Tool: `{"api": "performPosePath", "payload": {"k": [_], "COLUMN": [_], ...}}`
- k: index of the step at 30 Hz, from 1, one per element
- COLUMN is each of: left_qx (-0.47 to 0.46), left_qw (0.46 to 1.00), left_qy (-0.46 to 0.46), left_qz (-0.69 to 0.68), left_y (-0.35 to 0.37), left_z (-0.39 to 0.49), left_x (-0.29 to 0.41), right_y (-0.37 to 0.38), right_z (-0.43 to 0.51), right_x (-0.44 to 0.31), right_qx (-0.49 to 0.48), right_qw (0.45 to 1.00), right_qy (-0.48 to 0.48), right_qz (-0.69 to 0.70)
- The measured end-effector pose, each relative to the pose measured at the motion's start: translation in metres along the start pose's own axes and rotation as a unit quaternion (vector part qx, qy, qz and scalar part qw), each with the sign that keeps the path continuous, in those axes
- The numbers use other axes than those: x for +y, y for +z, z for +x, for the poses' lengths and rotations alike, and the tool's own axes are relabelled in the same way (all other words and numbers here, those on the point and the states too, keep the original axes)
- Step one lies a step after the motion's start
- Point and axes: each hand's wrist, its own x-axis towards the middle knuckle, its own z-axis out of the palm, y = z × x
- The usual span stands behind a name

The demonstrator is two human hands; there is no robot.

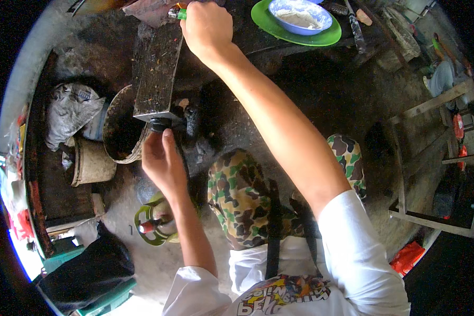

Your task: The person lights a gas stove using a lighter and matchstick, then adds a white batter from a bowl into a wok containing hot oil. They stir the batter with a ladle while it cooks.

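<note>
My left hand (164, 156) has its thumb and fingers around a black knob (160, 124) on the front end of a long, grimy metal box that looks like a gas stove (158, 75). Beyond the box's far end, my right hand (208, 29) is closed around a green lighter (177, 14). The lighter's metal tip points left. Something orange shows just above it; whether it is a flame, I cannot tell. Most of the lighter is hidden by my fingers. A crumpled, pinkish sheet-like thing (150, 11) lies behind the lighter.
Right of my right hand, a blue bowl of white powder (300, 19) stands on a green plate (260, 19). A dirty round bucket (120, 122) and a smaller pail (94, 162) sit left of the stove. Below is a green gas cylinder (158, 233). A wooden frame (430, 223) stands right.
</note>
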Motion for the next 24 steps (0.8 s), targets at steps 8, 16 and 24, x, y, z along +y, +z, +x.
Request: {"api": "performPosePath", "payload": {"k": [8,16,24], "left_qx": [0.033,-0.038,-0.103], "left_qw": [0.992,0.911,0.911], "left_qy": [0.093,0.361,0.340], "left_qz": [0.078,0.197,0.210], "left_y": [0.001,-0.025,-0.035], "left_z": [0.011,0.044,0.051], "left_x": [-0.008,-0.027,-0.015], "right_y": [-0.009,-0.016,-0.010], "right_z": [-0.009,-0.013,-0.010], "right_x": [0.006,0.004,0.000], "right_qx": [0.035,0.027,0.026], "right_qw": [0.999,0.999,0.999], "right_qy": [-0.032,-0.035,-0.022], "right_qz": [-0.003,-0.012,-0.016]}}
